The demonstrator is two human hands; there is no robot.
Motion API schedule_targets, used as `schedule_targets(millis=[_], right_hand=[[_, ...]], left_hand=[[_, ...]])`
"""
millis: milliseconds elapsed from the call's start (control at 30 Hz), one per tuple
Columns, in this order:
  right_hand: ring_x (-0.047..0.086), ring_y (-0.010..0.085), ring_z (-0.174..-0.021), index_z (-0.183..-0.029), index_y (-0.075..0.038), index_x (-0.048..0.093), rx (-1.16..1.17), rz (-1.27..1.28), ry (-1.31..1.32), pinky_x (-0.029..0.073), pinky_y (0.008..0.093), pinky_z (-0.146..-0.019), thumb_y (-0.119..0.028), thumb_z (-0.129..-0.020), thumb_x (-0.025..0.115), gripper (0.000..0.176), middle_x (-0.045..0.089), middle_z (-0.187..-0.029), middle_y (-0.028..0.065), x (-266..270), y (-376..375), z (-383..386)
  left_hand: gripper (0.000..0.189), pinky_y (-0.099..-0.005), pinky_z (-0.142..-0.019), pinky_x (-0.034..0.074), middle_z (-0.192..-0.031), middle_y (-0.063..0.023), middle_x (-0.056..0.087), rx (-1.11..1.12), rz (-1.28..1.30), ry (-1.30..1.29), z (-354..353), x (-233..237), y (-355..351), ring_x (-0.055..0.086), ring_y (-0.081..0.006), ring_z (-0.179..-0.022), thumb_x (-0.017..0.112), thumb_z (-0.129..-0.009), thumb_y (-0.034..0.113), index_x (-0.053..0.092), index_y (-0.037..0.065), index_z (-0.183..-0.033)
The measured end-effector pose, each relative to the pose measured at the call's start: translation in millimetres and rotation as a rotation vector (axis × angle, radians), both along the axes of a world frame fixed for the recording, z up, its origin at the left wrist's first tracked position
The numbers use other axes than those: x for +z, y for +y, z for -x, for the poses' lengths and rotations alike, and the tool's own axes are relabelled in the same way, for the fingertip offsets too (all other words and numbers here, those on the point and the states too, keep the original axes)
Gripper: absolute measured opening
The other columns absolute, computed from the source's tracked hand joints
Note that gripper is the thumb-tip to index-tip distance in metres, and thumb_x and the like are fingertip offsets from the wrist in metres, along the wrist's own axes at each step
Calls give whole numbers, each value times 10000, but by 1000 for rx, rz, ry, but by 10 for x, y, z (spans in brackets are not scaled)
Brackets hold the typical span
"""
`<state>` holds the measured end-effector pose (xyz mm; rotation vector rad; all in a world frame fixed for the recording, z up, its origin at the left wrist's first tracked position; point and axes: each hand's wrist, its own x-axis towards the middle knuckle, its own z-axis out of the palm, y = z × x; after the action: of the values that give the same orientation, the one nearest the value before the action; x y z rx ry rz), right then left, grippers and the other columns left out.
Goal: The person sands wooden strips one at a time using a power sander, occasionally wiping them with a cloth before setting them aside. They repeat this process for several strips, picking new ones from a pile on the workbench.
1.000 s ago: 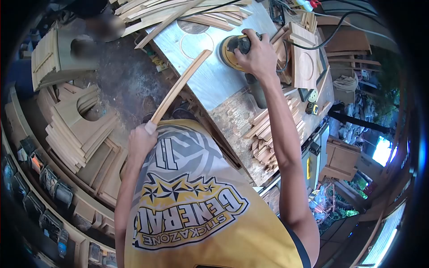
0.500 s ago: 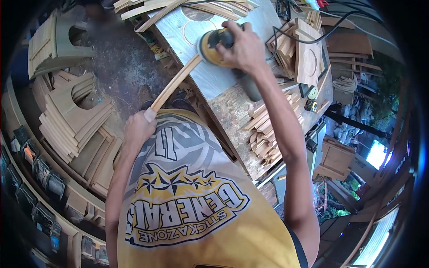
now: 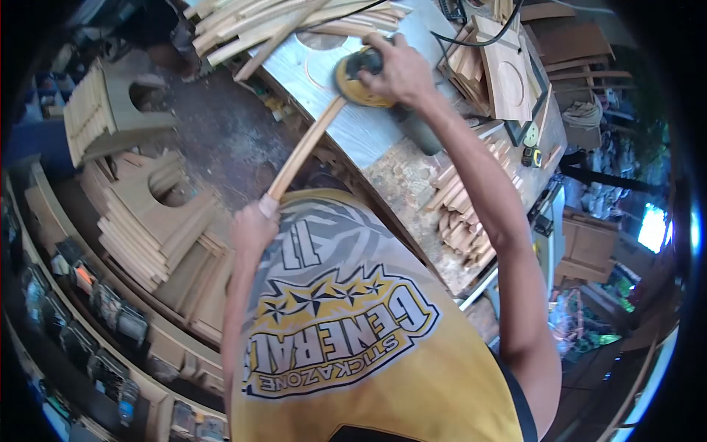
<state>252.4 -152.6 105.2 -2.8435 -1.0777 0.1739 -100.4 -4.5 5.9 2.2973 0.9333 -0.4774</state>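
My right hand (image 3: pixel 401 70) grips a yellow and black orbital sander (image 3: pixel 359 79) over the pale board (image 3: pixel 368 132) on the workbench. My left hand (image 3: pixel 254 230) is closed around the near end of a narrow wooden strip (image 3: pixel 305 151), close to my jersey. The strip slants up to the bench, and its far end meets the sander's edge or passes under it; the exact contact is hidden. A dark canister on the sander, probably its dust collector (image 3: pixel 421 134), hangs toward me.
Several wooden strips (image 3: pixel 250 29) lie at the bench's far left. Cut strips (image 3: pixel 468 214) are piled at its right, near panels with round grooves (image 3: pixel 508 81) and a tape measure (image 3: pixel 532 156). Curved wooden pieces (image 3: pixel 151 228) are stacked on the left. A person's leg (image 3: pixel 173 55) shows beyond.
The camera view has shifted, so most of the scene sits further right. Both hands keep their holds, and the strip still runs from my left hand to the sander.
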Motion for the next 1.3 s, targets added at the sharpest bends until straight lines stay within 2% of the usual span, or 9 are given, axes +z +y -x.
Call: schedule_targets(millis=[267, 367, 433, 767, 800, 900, 967, 1100, 1300], right_hand=[[675, 453, -988, -1358, -281, 572, -202, -116, -9, 562, 535, -842, -368, -804, 782, 600, 582, -1125, 220, -72, -406, -324], [668, 451, -987, -1362, -284, 573, -199, -165, -15, 561, 539, -841, -345, -789, 792, 616, 581, -1138, 199, -112, -388, -218], [650, 446, -1025, -1380, -287, 558, -163, -92, -10, 582, 519, -823, -332, -804, 798, 626, 567, -1192, 210, -103, -326, -169], [656, 411, -1009, -1396, -294, 556, -208, -118, -59, 576, 501, -835, -341, -790, 822, 663, 589, -1172, 180, -94, -318, -139], [656, 411, -1009, -1397, -290, 560, -211, -89, -46, 579, 501, -822, -341, -786, 823, 667, 590, -1177, 181, -49, -317, -126], [655, 432, -1015, -1396, -273, 551, -194, -101, -40, 587, 513, -803, -324, -796, 809, 656, 571, -1185, 195, -96, -383, -83], [654, 431, -1004, -1397, -267, 555, -190, -88, -28, 584, 511, -797, -308, -795, 811, 656, 571, -1174, 202, -77, -409, -4], [647, 430, -973, -1378, -250, 580, -69, -148, -41, 574, 507, -781, -270, -799, 811, 624, 566, -1146, 224, -100, -687, 328], [630, 441, -1034, -1310, -232, 621, 21, -152, 21, 574, 502, -832, -262, -783, 826, 566, 562, -1217, 258, 112, -931, 718]], left_hand=[[307, -521, -662, 548, -731, -251, 688, 216, -181, -265, 637, 239, 286, 698, -452, -703, 791, -807, 294, 698, 3, -832], [278, -453, -608, 545, -647, -204, 660, 344, -131, -400, 573, 378, 372, 693, -373, -602, 820, -783, 237, 655, 14, -773], [149, -292, -604, 504, -669, -26, 650, 240, -116, -550, 472, 582, 389, 604, -77, -647, 810, -834, 113, 701, 11, -836], [183, -294, -619, 508, -689, -35, 647, 249, -102, -678, 159, 875, 282, 606, -97, -643, 828, -846, 139, 691, 17, -841], [224, -329, -572, 515, -634, -123, 642, 237, -127, -708, 137, 839, 292, 655, -178, -562, 837, -788, 124, 639, 21, -783], [236, -328, -570, 514, -631, -122, 637, 172, -144, -750, 93, 832, 319, 650, -180, -552, 843, -785, 123, 629, 28, -768], [242, -378, -581, 530, -642, -145, 650, 260, -98, -686, 21, 839, 277, 680, -271, -571, 845, -773, 153, 635, 34, -779], [287, -514, -677, 550, -760, -240, 696, 14, -139, -336, -359, 529, 268, 687, -471, -758, 798, -788, 296, 678, 44, -854], [311, -542, -842, 569, -935, -258, 737, -136, -29, -80, -1210, 127, 178, 717, -446, -911, 777, -784, 314, 757, 59, -962]])
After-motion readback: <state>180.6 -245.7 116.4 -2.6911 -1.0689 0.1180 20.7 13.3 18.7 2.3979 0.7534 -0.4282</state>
